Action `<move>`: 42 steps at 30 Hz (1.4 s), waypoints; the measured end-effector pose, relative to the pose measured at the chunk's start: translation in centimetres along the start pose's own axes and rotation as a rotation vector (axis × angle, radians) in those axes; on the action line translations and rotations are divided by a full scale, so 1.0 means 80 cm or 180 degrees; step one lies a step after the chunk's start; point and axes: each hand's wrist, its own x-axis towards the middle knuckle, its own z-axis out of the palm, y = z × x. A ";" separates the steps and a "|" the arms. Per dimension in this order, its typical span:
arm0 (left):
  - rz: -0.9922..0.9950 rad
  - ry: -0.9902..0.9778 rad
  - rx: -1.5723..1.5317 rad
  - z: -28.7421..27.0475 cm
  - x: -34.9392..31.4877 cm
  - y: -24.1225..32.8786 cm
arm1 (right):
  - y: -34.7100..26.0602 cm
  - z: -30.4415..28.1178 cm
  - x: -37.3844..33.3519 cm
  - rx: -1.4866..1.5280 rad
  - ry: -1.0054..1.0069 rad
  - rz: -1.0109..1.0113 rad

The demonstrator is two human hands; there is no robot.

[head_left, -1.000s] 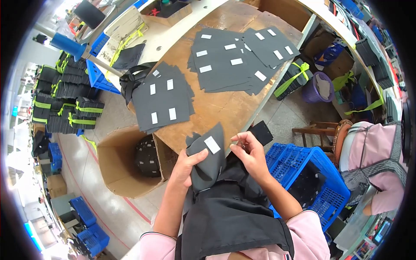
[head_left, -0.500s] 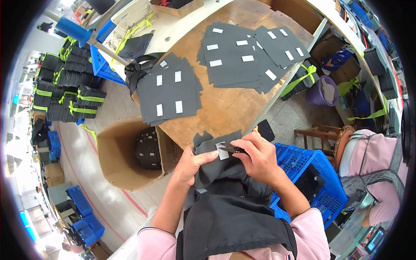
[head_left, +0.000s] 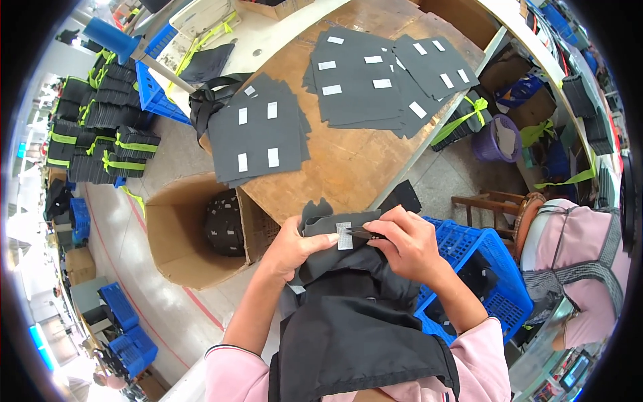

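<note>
My left hand (head_left: 289, 250) grips a dark grey fabric piece (head_left: 323, 225) above my lap, the thumb lying flat on its face. A white rectangular patch (head_left: 345, 242) is fixed to the fabric beside that thumb. In my right hand (head_left: 414, 246) is a pair of small dark thread snips (head_left: 362, 234), held between thumb and fingers. Their tips rest at the patch's right side; whether the blades are apart is too small to tell. Behind, on the wooden table (head_left: 348, 164), lie piles of similar grey pieces (head_left: 258, 144) with white patches.
An open cardboard box (head_left: 166, 231) with dark pieces inside stands left of the table. Blue plastic crates (head_left: 499, 264) are by my right arm. A purple bin (head_left: 497, 139), a wooden stool (head_left: 492, 203) and a person in pink (head_left: 569, 234) are at the right.
The snips have turned flatter, and my right hand has shifted slightly right and down. My left hand still grips the fabric. The whole view has moved a little.
</note>
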 end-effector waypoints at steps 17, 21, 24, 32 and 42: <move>-0.0248 -0.0276 0.0463 -0.009 0.007 0.012 | 0.003 0.017 -0.009 0.0832 0.0127 0.0757; -0.0289 -0.0225 0.0351 -0.011 0.010 0.012 | 0.000 0.013 -0.004 0.0516 0.0245 0.0200; -0.0207 -0.0340 0.0418 -0.014 0.017 0.018 | 0.009 0.021 0.000 0.0558 0.0082 0.0530; 0.1088 0.0622 -0.0413 -0.117 0.069 0.109 | 0.092 0.001 0.087 0.0180 0.1140 0.1497; 0.0721 0.3693 0.3822 -0.186 0.193 0.060 | 0.227 0.027 0.192 -0.1130 0.0491 0.2614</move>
